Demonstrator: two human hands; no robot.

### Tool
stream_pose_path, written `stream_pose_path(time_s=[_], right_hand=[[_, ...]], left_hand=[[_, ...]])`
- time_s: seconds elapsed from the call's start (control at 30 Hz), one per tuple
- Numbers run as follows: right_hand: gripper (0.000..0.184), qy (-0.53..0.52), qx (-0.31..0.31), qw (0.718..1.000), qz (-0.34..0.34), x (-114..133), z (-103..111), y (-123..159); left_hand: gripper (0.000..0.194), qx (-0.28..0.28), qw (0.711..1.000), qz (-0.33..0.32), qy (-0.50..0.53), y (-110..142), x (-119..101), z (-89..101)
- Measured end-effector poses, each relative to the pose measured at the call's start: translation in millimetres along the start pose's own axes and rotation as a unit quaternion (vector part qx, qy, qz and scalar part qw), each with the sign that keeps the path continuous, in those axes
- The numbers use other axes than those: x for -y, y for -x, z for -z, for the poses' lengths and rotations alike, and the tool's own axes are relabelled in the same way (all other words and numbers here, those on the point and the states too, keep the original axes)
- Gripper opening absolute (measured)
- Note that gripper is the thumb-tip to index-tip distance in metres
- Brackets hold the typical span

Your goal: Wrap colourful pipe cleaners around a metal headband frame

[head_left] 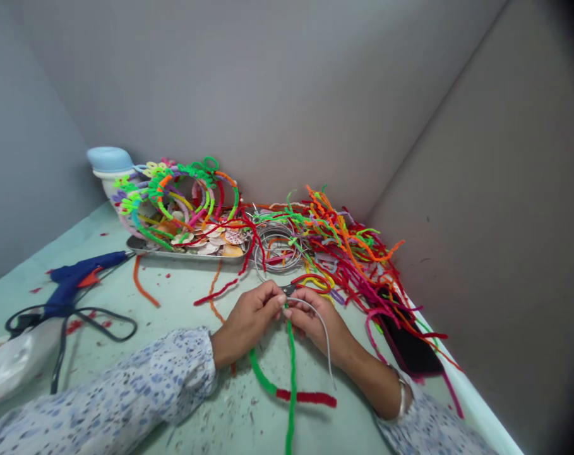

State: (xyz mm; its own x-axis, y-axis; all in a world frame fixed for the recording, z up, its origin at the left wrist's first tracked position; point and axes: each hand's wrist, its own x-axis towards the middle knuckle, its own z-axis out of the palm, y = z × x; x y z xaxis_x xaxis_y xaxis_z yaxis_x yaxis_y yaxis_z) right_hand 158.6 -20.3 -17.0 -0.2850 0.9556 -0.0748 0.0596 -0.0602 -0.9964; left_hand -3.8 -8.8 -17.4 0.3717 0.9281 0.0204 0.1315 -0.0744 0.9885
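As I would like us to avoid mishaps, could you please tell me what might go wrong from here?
The grey wire has a loose end near the right forearm and might scratch it. The red-handled scissors lie just beyond the fingers, so a knuckle could brush them. The dark phone, near the table's edge, might get knocked off.

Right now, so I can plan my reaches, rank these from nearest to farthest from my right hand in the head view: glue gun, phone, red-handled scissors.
From your right hand:
1. Red-handled scissors, just beyond it
2. Phone, to its right
3. Glue gun, far left
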Motion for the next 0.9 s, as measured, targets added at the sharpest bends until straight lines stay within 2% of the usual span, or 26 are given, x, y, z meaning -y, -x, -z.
stream_pose_path(time_s=[0.3, 0.57, 0.7, 0.9], right_hand=[[0.016, 0.129, -0.081, 0.985, 0.075, -1.4, 1.2, 0.7], [0.019, 0.268, -0.139, 0.943, 0.138, -1.4, 1.6, 3.6], [0.020, 0.285, -0.152, 0.935, 0.149, -2.2, 0.7, 3.8], [0.019, 0.278, -0.145, 0.938, 0.145, -3.1, 0.6, 3.5]], left_hand=[[0.026, 0.014, 0.999, 0.029, -0.022, 1.9, -1.2, 0.7], [0.027, 0.013, 0.999, 0.037, -0.003, 1.1, 0.8, -0.5], [0.024, 0.016, 0.998, 0.048, 0.034, 0.6, 1.7, -1.6], [0.015, 0.034, 0.992, 0.075, 0.098, -0.3, 0.3, -2.1]])
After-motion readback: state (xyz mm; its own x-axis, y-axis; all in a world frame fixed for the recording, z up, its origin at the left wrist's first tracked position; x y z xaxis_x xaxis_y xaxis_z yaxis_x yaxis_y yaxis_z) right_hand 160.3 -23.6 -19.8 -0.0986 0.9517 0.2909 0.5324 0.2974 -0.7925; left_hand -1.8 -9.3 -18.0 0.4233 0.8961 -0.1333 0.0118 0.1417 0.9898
